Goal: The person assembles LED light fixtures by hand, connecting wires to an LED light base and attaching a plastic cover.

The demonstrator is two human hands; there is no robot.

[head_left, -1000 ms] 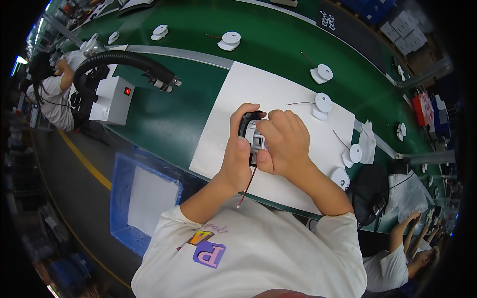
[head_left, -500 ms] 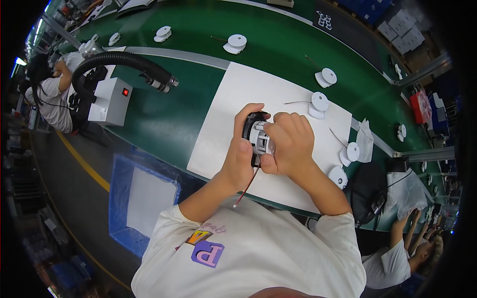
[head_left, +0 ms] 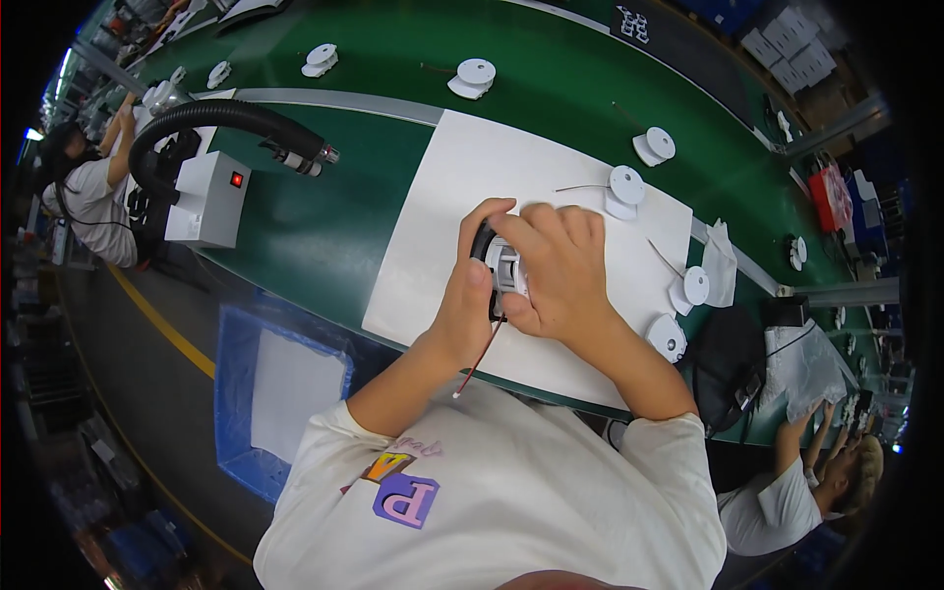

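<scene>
Between my two hands, above a white sheet (head_left: 423, 236), is a round black-and-white device (head_left: 505, 265) with a thin red-and-black wire hanging toward me. My left hand (head_left: 464, 295) is wrapped round its black rim. From the other side my right hand (head_left: 556, 270) grips the white part, fingers over the top and thumb below. Much of the device is hidden by my fingers. To the right on the sheet stand white round-topped parts, one (head_left: 623, 191) with a wire beyond my right hand, another (head_left: 690, 289) and a third (head_left: 668, 337) nearer my forearm.
A white box with a black flexible hose (head_left: 231, 110) stands at left. Several more white parts, such as one (head_left: 474, 77), sit on the green belt (head_left: 393, 54) beyond the metal rail. A blue-lined bin (head_left: 231, 393) is below left; a black bag (head_left: 726, 369) lies right. People work on both sides.
My right hand has turned, its fingers now further over the device. The device has tilted slightly and shifted a little left within my hands.
</scene>
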